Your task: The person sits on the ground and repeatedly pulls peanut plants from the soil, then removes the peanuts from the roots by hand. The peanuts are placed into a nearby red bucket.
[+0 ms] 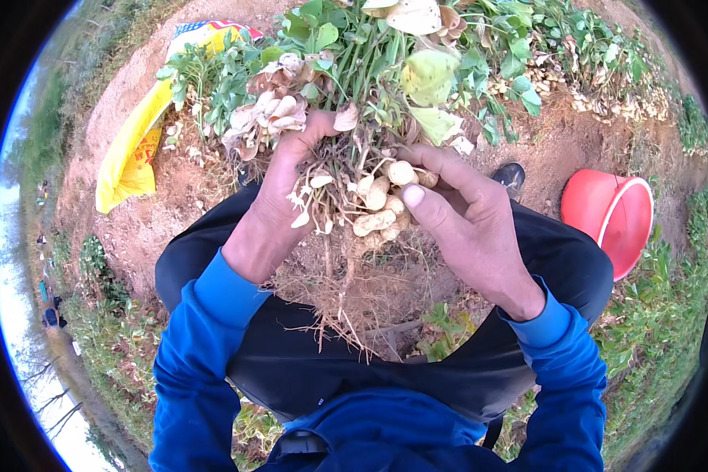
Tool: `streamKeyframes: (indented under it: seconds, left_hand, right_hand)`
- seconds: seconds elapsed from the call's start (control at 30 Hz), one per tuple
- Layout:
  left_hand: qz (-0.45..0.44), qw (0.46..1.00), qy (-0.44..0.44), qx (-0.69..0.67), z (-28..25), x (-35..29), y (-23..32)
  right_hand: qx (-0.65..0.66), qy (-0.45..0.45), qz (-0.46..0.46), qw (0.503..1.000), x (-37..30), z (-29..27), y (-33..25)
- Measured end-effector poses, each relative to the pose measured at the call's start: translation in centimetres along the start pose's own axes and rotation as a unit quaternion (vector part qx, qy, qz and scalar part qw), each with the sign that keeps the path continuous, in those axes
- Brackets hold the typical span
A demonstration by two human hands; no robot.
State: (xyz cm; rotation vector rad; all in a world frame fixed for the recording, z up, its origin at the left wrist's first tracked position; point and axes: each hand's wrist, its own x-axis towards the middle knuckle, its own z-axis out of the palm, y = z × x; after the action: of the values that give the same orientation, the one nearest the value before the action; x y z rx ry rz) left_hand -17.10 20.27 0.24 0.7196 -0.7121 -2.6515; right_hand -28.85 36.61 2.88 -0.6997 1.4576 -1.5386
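A bunch of pulled peanut plants (362, 71) hangs between my knees, leaves away from me and stringy roots (342, 291) toward me. My left hand (279, 185) is closed round the stems at the left, its fingers partly hidden behind them. Pale peanut pods (377, 200) cluster at the right of the root base, with a few small white ones (315, 185) near my left wrist. My right hand (472, 216) grips pods at the cluster's right side, its thumb against them and its other fingers partly behind.
A red bucket (594, 208) lies tipped on its side beyond my right knee. On the left is a yellow sack (138, 149). More peanut plants with pods (606, 98) lie at the far right. Dry reddish soil (110, 236) and low green growth surround me.
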Motion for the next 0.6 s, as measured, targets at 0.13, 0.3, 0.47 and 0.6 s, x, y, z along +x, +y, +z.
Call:
streamKeyframes:
  seconds: [0.13,0.3,0.47,0.6]
  left_hand:
    - [-0.056,0.997,0.006,-0.048,-0.6,0.6,-0.4]
    - [-0.098,0.994,-0.032,-0.037,0.2,-0.1,-0.3]
    - [-0.061,0.995,0.027,0.073,0.2,-0.6,-0.4]
    - [-0.036,0.990,0.071,0.120,0.8,-1.1,-0.5]
  right_hand:
    - [0.004,-0.012,-0.037,0.999,-0.5,-0.2,1.1]
    - [0.014,-0.014,0.035,0.999,-0.6,0.4,0.8]
    - [-0.014,-0.023,0.095,0.995,-0.6,-0.6,1.1]
    - [-0.024,-0.042,0.105,0.993,-0.5,-0.7,0.2]
